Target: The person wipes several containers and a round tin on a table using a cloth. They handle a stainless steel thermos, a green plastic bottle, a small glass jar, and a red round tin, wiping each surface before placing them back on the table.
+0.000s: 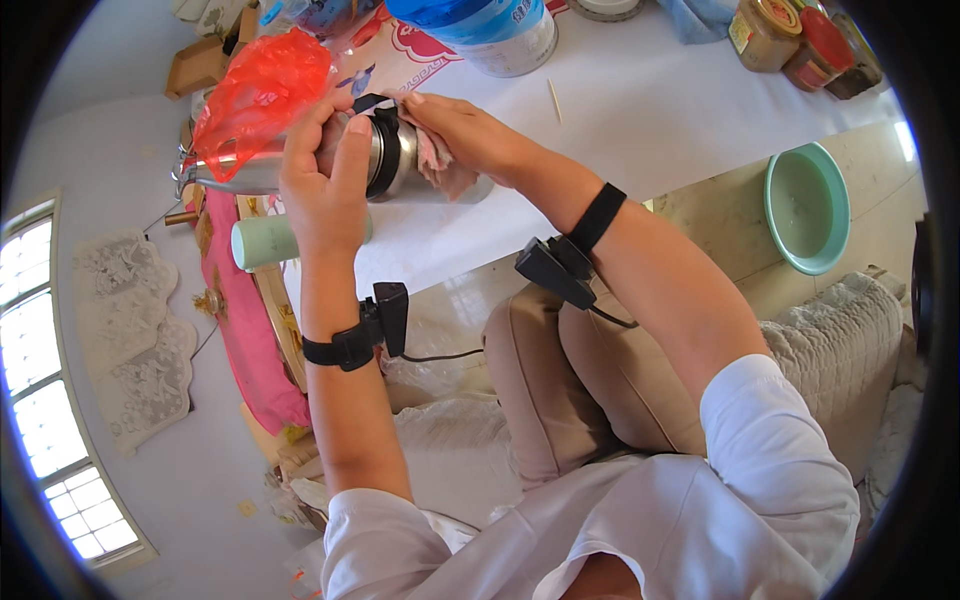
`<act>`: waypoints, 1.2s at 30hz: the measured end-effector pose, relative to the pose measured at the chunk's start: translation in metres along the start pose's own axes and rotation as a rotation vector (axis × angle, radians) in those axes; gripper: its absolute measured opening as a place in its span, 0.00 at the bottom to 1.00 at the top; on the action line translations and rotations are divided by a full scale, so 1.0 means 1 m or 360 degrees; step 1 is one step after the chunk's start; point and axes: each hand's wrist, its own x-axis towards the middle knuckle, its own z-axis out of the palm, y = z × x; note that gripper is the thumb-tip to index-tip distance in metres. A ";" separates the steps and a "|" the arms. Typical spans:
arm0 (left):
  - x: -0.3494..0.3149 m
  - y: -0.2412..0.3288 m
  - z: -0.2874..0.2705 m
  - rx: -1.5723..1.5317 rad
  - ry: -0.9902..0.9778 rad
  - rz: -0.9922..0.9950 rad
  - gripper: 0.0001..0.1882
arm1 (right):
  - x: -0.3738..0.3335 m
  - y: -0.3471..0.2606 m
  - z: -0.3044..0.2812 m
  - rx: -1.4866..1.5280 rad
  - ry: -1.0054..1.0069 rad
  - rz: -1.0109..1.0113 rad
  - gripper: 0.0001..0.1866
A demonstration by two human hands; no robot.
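A shiny steel flask [411,178] with a black band around it lies on its side on the white-covered table. My left hand [332,170] is closed around its body, thumb up and fingers over the far side. In my right hand [468,138] is a crumpled pinkish cloth [443,166], pressed against the flask's right end; part of the cloth is hidden under the palm. A thin red plastic bag [265,95] lies just left of my left hand, over part of the steel. Below that, close to my left wrist, is a pale green cylinder [266,241] on its side.
A blue and white bucket [508,52] stands at the back, with a wooden pick [555,101] lying to its right. Several lidded jars [768,35] are at the far right of the table [650,100]. On the floor is a green basin [806,208].
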 end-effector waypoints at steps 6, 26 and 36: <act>-0.002 0.007 0.007 0.0118 0.0088 -0.0005 0.15 | -0.037 0.031 0.018 -0.0307 0.0164 -0.0556 0.20; -0.001 -0.001 -0.003 0.0079 -0.0034 -0.0020 0.15 | 0.004 -0.006 0.002 -0.0552 0.0169 0.0062 0.25; 0.004 0.006 -0.028 0.0508 -0.0338 0.0546 0.24 | -0.026 0.042 -0.016 -0.0513 0.0249 0.0088 0.21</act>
